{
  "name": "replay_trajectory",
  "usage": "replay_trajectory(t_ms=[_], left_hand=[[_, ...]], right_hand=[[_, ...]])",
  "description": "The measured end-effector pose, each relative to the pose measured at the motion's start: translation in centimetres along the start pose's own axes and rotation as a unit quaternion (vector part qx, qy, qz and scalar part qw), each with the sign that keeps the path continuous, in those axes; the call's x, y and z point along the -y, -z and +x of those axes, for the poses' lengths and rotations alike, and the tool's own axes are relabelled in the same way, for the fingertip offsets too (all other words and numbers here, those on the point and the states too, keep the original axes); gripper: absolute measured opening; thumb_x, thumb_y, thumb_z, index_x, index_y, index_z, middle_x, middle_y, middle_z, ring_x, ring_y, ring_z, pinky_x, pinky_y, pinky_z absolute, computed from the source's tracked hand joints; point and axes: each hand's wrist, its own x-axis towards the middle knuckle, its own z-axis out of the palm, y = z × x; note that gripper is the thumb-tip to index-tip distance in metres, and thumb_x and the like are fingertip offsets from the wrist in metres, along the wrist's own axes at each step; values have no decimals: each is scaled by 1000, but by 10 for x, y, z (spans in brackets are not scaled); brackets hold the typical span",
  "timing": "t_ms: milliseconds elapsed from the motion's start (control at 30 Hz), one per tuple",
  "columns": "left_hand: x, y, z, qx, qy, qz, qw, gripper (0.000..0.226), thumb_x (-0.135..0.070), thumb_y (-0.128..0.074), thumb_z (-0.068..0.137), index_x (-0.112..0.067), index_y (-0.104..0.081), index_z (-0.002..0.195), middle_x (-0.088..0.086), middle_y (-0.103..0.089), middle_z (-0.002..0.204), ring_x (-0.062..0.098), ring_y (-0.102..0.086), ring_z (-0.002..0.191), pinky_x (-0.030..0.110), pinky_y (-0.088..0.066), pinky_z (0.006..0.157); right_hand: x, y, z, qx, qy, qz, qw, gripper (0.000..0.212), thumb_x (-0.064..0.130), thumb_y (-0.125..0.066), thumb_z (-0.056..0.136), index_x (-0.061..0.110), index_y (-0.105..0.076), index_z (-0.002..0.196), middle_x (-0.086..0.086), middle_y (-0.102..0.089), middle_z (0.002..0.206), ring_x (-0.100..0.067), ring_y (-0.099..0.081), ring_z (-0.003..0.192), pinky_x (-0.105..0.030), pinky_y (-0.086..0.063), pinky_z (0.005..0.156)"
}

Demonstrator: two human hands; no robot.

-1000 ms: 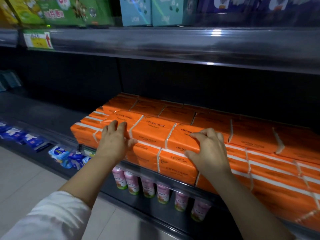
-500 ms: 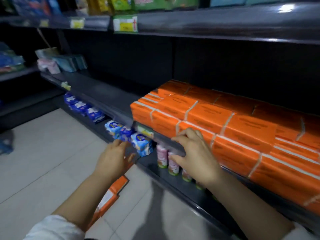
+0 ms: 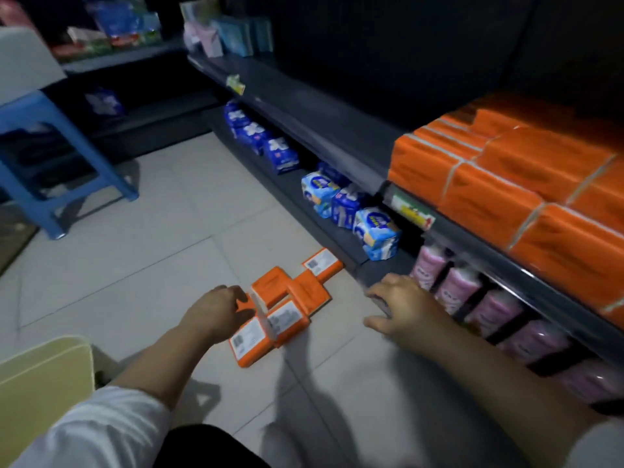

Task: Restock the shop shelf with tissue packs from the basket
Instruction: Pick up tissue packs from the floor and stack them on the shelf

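Head view, looking down on pale floor tiles [image 3: 169, 231] beside a dark shop shelf [image 3: 320, 130], stacked at right with orange tissue packs [image 3: 506, 184]. Lying on the tiles ahead, between both hands: a loose cluster of floor packs [image 3: 287, 305], long axis running near-left to far-right toward the shelf foot. Nearer: left hand [image 3: 216, 312], fingers curled at the cluster's left edge; gripping or merely touching, cannot tell. Apart to the right: right hand [image 3: 401, 309], loosely curled, holding nothing.
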Motion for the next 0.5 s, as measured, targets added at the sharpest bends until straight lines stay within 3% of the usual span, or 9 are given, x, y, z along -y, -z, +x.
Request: replay_trajectory(t_ms=[233,333,433,500], left_hand=[[51,-72,33,29,21,1,999,51,-40,-61,87,-20,-48,131,7,-55,124,26,-52,114,36,-44,95],[65,-105,49,47,17,8,999,56,-41,-63,85,-20,-44,133,6,-53,128,25,-49,116,37,-43,96],[73,-129,70,52,21,8,998,65,-41,-63,84,-19,-36,139,6,-47,134,26,-44,119,36,-41,98],[77,-142,84,59,24,12,998,70,-41,-63,85,-18,-31,142,6,-42,139,26,-41,122,36,-39,101]], right_hand=[[-11,-73,55,132,-58,29,989,46,38,-64,83,22,-53,124,5,-47,124,-11,-44,112,-21,-33,81],[-14,-104,84,148,-80,51,984,42,37,-64,83,22,-54,120,5,-50,120,-10,-45,102,-21,-34,75],[-17,-139,107,149,-136,127,971,36,35,-66,84,23,-52,115,5,-47,106,-8,-45,92,-13,-32,59],[-21,-166,122,160,-172,171,957,45,34,-68,83,15,-54,121,2,-53,108,-8,-48,93,-15,-36,61]])
